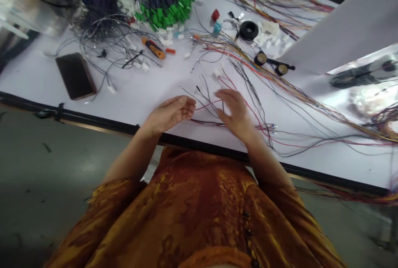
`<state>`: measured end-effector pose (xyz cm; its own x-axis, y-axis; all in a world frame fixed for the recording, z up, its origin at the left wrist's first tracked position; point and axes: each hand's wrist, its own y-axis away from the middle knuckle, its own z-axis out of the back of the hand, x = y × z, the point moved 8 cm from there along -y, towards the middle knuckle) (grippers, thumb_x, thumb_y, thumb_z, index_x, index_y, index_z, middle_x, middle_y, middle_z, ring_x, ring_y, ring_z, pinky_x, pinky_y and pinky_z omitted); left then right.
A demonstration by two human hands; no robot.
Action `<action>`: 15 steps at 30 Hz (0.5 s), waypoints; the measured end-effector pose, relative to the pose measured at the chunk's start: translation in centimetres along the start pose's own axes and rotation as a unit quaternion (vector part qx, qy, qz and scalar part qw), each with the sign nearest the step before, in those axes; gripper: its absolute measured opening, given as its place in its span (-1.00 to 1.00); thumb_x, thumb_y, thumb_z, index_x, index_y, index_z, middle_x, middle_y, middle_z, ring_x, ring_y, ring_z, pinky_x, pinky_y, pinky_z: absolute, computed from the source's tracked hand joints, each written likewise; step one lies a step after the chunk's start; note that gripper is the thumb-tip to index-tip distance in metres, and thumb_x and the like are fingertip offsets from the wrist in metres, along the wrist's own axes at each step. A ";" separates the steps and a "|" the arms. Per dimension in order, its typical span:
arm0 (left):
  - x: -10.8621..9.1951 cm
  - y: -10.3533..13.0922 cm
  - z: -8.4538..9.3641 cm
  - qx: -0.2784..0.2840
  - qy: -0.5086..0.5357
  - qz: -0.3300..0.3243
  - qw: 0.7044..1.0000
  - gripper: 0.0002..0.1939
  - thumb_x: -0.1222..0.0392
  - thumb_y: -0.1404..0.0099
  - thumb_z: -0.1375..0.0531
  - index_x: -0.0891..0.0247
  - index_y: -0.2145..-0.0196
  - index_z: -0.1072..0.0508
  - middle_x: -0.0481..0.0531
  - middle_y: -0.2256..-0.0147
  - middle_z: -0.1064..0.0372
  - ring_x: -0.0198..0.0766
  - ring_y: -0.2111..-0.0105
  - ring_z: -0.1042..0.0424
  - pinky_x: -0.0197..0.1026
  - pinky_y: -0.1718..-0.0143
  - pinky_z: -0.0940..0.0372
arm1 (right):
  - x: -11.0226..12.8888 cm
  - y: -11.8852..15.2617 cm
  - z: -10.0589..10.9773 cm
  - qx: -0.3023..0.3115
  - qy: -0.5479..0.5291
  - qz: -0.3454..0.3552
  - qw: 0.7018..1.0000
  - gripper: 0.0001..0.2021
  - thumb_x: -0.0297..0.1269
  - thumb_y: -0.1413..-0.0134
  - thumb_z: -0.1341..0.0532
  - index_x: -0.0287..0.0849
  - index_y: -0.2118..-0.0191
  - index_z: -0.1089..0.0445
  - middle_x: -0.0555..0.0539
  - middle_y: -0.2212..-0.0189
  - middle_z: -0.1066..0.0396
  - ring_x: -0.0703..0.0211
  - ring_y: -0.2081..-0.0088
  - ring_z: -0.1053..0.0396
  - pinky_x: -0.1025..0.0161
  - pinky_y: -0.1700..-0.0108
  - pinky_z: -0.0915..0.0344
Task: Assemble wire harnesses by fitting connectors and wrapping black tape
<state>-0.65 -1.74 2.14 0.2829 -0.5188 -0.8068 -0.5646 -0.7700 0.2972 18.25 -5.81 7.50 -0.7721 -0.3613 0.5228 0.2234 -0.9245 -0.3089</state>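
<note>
Nearest my camera I have the wearer's orange-brown patterned garment (202, 201), then the black edge strip (102, 123) of the white table (130, 81). Just beyond it I see the left hand (174, 112), fingers loosely curled; I can't tell whether they pinch a wire. The right hand (235, 114) is slightly blurred, thumb and fingers parted. The thin red and black wires (207, 123) lie on the table between the hands, some running under or behind the right one, where I can't make out contact. Farther off, I have a dark rectangular phone (76, 76) on the left and an orange-and-black handled tool (153, 48) near the middle. Beyond are a round black ring-shaped roll (248, 30) and, left of it, a heap of green plastic connectors (169, 17) on dark wires.
</note>
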 end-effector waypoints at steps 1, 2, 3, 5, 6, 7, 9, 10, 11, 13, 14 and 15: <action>-0.2 0.2 -0.3 0.012 -0.014 -0.012 1.000 -0.65 -0.08 -0.26 -0.36 0.32 0.26 -0.59 0.09 0.38 -0.47 -0.31 0.40 -0.47 -0.25 0.33 -0.45 | 2.0 -1.1 -2.2 0.055 -0.030 0.011 0.998 -0.63 -0.24 -0.31 -0.15 -0.13 -0.18 -0.37 -0.21 -0.09 -0.45 -0.04 -0.13 -0.38 -0.01 -0.16 -0.33; -0.6 0.5 -0.4 0.020 -0.034 -0.025 0.999 -0.62 -0.11 -0.27 -0.35 0.31 0.23 -0.58 0.10 0.34 -0.49 -0.29 0.38 -0.49 -0.23 0.32 -0.46 | 3.2 -2.0 -4.2 0.106 -0.056 -0.003 0.993 -0.65 -0.28 -0.31 -0.13 -0.14 -0.17 -0.35 -0.18 0.02 -0.51 0.00 -0.01 -0.45 0.04 -0.05 -0.38; -1.1 0.9 -0.1 0.018 -0.064 -0.041 0.997 -0.59 -0.15 -0.29 -0.32 0.29 0.18 -0.57 0.13 0.27 -0.50 -0.26 0.34 -0.51 -0.20 0.30 -0.46 | 3.8 -2.6 -5.6 0.142 -0.076 -0.023 0.987 -0.67 -0.29 -0.32 -0.11 -0.16 -0.14 -0.35 -0.14 0.12 -0.53 0.05 0.11 -0.48 0.10 0.06 -0.40; -2.4 1.8 1.9 -0.025 -0.171 -0.086 0.981 -0.57 -0.17 -0.35 -0.24 0.23 0.05 -0.53 0.17 0.07 -0.49 -0.20 0.25 -0.55 -0.15 0.26 -0.48 | 3.4 -3.5 -6.0 0.144 -0.101 -0.062 0.982 -0.74 -0.28 -0.34 -0.10 -0.17 -0.06 -0.36 -0.05 0.29 -0.52 0.15 0.30 -0.46 0.19 0.20 -0.37; -2.9 2.2 3.2 -0.059 -0.251 -0.110 0.960 -0.57 -0.14 -0.36 -0.23 0.20 -0.03 -0.49 0.19 -0.03 -0.45 -0.17 0.20 -0.55 -0.12 0.23 -0.48 | 2.8 -3.9 -4.9 0.112 -0.104 -0.066 0.986 -0.77 -0.25 -0.35 -0.11 -0.16 -0.03 -0.37 -0.03 0.32 -0.50 0.18 0.33 -0.44 0.21 0.23 -0.35; -3.3 2.6 4.6 -0.091 -0.342 -0.131 0.926 -0.56 -0.08 -0.35 -0.24 0.18 -0.09 -0.46 0.20 -0.11 -0.40 -0.15 0.16 -0.54 -0.08 0.18 -0.48 | 2.2 -4.1 -3.0 0.061 -0.101 -0.056 0.991 -0.79 -0.23 -0.36 -0.11 -0.15 0.00 -0.38 -0.03 0.31 -0.48 0.19 0.32 -0.43 0.21 0.22 -0.35; -3.0 2.8 6.8 -0.118 -0.516 -0.149 0.835 -0.49 0.07 -0.29 -0.28 0.19 -0.18 -0.40 0.22 -0.18 -0.34 -0.08 0.05 -0.49 0.04 0.00 -0.44 | 1.6 -4.3 2.2 -0.058 -0.077 -0.010 0.995 -0.80 -0.22 -0.40 -0.09 -0.12 0.05 -0.41 -0.04 0.29 -0.47 0.18 0.28 -0.43 0.18 0.17 -0.35; -2.5 2.6 7.5 -0.111 -0.576 -0.149 0.796 -0.47 0.12 -0.28 -0.27 0.21 -0.19 -0.39 0.23 -0.19 -0.33 -0.02 -0.03 -0.45 0.10 -0.11 -0.39 | 1.8 -4.1 5.0 -0.115 -0.055 0.017 0.992 -0.78 -0.23 -0.42 -0.06 -0.10 0.09 -0.45 -0.06 0.28 -0.47 0.17 0.25 -0.43 0.15 0.13 -0.35; -1.8 2.3 8.1 -0.097 -0.615 -0.147 0.768 -0.50 0.16 -0.29 -0.25 0.23 -0.18 -0.41 0.24 -0.18 -0.34 0.02 -0.09 -0.41 0.15 -0.18 -0.33 | 2.2 -3.9 7.5 -0.166 -0.027 0.036 0.985 -0.75 -0.25 -0.43 -0.05 -0.09 0.11 -0.48 -0.08 0.27 -0.47 0.14 0.21 -0.43 0.12 0.10 -0.34; -0.7 1.5 8.8 -0.070 -0.645 -0.143 0.747 -0.63 0.19 -0.32 -0.21 0.24 -0.07 -0.49 0.22 -0.09 -0.42 0.04 -0.13 -0.38 0.15 -0.23 -0.28 | 3.7 -3.5 10.7 -0.216 0.028 0.053 0.975 -0.72 -0.30 -0.42 -0.07 -0.08 0.09 -0.55 -0.12 0.26 -0.46 0.10 0.17 -0.41 0.09 0.08 -0.31; -0.5 1.2 9.0 -0.065 -0.646 -0.143 0.747 -0.70 0.19 -0.32 -0.21 0.24 0.01 -0.53 0.21 -0.02 -0.46 0.02 -0.09 -0.41 0.11 -0.19 -0.30 | 4.5 -3.5 10.9 -0.198 0.031 0.056 0.978 -0.72 -0.32 -0.40 -0.09 -0.08 0.05 -0.57 -0.12 0.28 -0.45 0.11 0.18 -0.40 0.10 0.10 -0.31; -0.4 1.1 9.1 -0.066 -0.639 -0.142 0.753 -0.77 0.19 -0.32 -0.22 0.23 0.09 -0.56 0.19 0.04 -0.48 -0.01 -0.02 -0.44 0.07 -0.14 -0.34 | 5.2 -3.6 10.0 -0.149 0.012 0.053 0.987 -0.73 -0.33 -0.38 -0.11 -0.07 0.02 -0.57 -0.10 0.31 -0.44 0.13 0.22 -0.40 0.12 0.13 -0.31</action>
<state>-8.45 1.06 -1.85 -0.6472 0.3908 -0.6545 -0.5167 -0.8561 -0.0002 19.38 -5.61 19.28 -0.7689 -0.4478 0.4564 0.1216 -0.8032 -0.5832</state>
